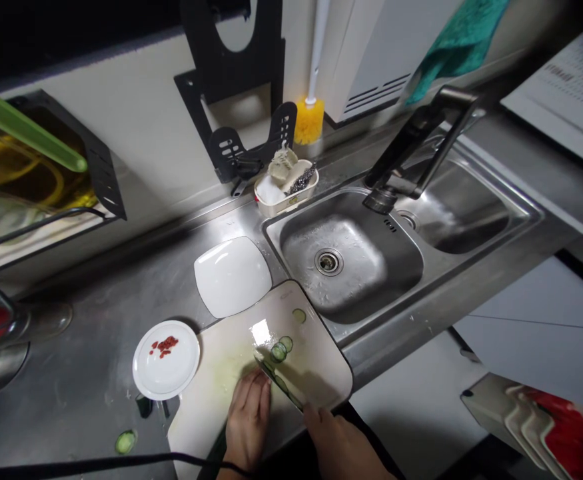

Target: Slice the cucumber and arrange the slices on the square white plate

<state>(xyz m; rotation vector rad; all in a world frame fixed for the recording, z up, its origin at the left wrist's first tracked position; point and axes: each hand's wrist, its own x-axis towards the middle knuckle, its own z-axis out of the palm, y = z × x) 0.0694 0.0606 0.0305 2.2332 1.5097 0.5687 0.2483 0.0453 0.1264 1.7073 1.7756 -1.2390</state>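
On the white cutting board (211, 373), my right hand (338, 440) is closed around a knife (286, 392), whose handle is mostly hidden in the grip. The blade slants up and left across the board. Just left of the blade, my left hand (250, 407) has its fingers bent together, pressed down near the board; cucumber under them is mostly hidden. Thin cucumber slices (278, 351) lie along the right side of the blade, some overlapping. One single slice (299, 316) rests farther up the board.
A square white plate (232, 277) and a round plate (166, 373) with red pieces sit beside the board. Cucumber ends (125, 441) lie on the counter at lower left. A double sink (351, 260) with a dark faucet (396, 160) stands at the right; a sponge tray (287, 200) is behind.
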